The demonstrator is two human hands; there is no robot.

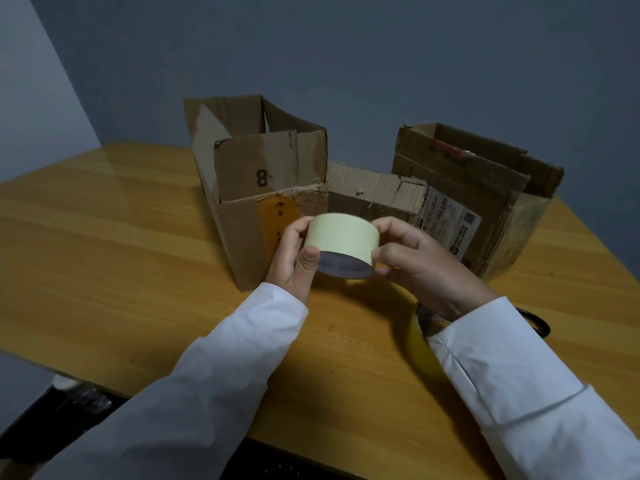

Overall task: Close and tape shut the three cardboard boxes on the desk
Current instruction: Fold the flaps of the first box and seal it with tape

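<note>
Wooden desk (pixel 104 244) under three open cardboard boxes (pixel 256 188) (pixel 374 195) (pixel 485 202) (flaps up), perhaps scissors (pixel 535 322).

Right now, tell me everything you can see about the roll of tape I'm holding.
The roll of tape is wide, pale yellow-green and matte, with a dark core face turned toward the camera. It is held above the wooden desk, in front of the cardboard boxes, lying on its side. The left hand and the right hand grip its opposite ends. No loose end shows.
</note>
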